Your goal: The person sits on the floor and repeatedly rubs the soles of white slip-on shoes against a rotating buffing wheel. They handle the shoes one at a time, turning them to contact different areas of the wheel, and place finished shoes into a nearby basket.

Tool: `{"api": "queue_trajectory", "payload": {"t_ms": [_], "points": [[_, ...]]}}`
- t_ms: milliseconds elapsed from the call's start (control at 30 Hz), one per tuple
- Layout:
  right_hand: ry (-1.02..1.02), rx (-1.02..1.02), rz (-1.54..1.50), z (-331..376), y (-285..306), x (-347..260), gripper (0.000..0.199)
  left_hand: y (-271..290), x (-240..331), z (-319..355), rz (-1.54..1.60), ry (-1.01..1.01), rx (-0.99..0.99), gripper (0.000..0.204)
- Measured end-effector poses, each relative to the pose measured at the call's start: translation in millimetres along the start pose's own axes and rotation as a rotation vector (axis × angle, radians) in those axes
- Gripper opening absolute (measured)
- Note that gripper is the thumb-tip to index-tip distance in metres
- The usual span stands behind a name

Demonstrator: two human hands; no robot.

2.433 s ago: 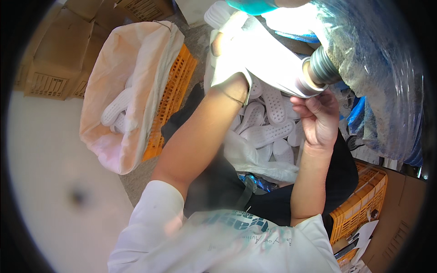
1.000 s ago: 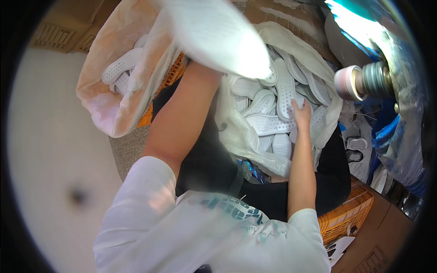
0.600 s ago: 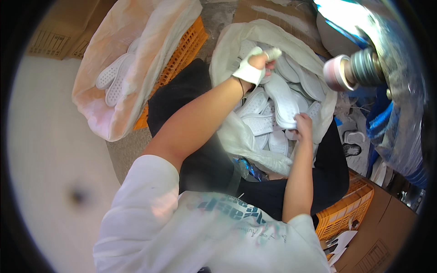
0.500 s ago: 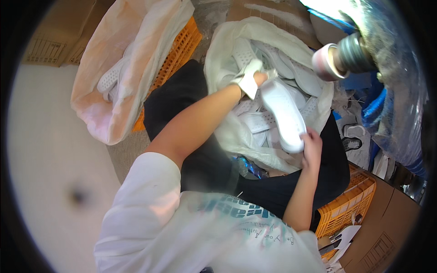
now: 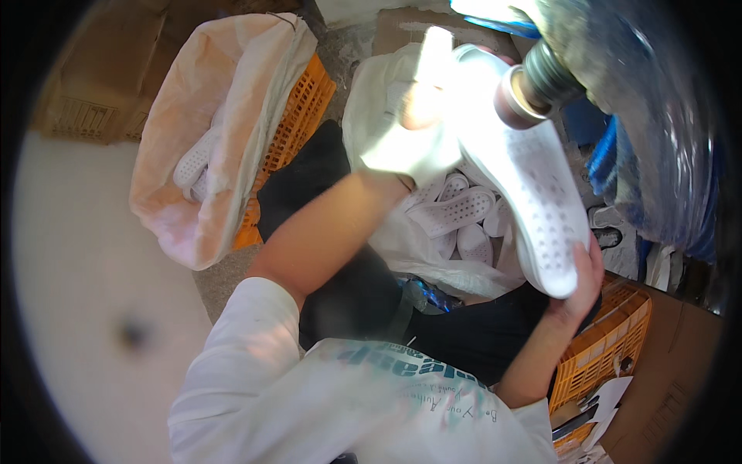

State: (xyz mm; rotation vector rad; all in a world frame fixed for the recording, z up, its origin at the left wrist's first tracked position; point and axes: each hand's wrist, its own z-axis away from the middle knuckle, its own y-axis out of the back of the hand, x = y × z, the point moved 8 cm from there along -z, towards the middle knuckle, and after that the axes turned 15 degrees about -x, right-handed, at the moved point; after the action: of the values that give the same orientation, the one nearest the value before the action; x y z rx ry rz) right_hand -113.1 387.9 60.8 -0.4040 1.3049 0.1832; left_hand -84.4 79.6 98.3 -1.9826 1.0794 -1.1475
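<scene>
I hold a white shoe sole (image 5: 541, 193) slantwise above a white sack, its face dotted with small holes. My right hand (image 5: 581, 282) grips the near end, fingers wrapped round its edge. At the far end is my left hand (image 5: 421, 116), in a white covering and washed out by bright light; it closes on the sole's edge, with some fingers hidden behind. Beneath, the open white sack (image 5: 371, 100) holds several more white soles (image 5: 452, 213). A ribbed hose nozzle (image 5: 522, 97) with a pinkish ring overlaps the sole's upper right edge.
At left, a pale sack (image 5: 162, 155) with more soles sits in an orange crate (image 5: 301, 108). Another orange crate (image 5: 607, 348) is at lower right beside a cardboard box (image 5: 665, 379). Clear plastic sheeting (image 5: 657, 116) hangs at right. Cardboard boxes (image 5: 100, 77) stand far left.
The sole has risen out of the sack toward me and the nozzle, now showing its dotted face. Both hands have come up with it, the left into bright light.
</scene>
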Motion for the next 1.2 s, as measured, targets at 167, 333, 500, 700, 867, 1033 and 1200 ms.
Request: {"api": "queue_trajectory", "payload": {"t_ms": [167, 333, 500, 700, 867, 1033, 1200], "points": [[0.094, -0.075, -0.164, 8.5, -1.6, -20.3, 0.047, -11.9, -11.2, 5.7, 0.010, 0.016, -0.001, 0.042], [0.084, -0.160, -0.226, -31.8, -29.9, 2.9, 0.041, 3.9, 32.9, -3.8, 0.070, -0.059, -0.009, 0.040], [-0.062, -0.717, -0.078, -57.2, -82.8, 1.2, 0.065, 22.6, 20.9, 6.5, -0.260, 0.027, 0.161, 0.037], [-0.183, -0.474, 0.177, -96.7, -36.3, -32.7, 0.077, -22.9, 1.3, 7.9, -0.926, -0.032, -0.092, 0.039], [-0.158, -0.359, 0.368, -115.5, -1.4, -63.3, 0.075, -19.9, -23.2, -1.2, -0.282, 0.070, 0.052, 0.050], [-0.161, -0.326, 0.391, -116.6, 6.1, -65.5, 0.074, -21.5, -29.9, -0.1, -0.145, 0.064, 0.090, 0.047], [-0.196, -0.340, 0.309, -99.1, 6.9, -49.9, 0.073, -11.7, -35.7, -4.4, -0.093, 0.063, 0.051, 0.044]]}}
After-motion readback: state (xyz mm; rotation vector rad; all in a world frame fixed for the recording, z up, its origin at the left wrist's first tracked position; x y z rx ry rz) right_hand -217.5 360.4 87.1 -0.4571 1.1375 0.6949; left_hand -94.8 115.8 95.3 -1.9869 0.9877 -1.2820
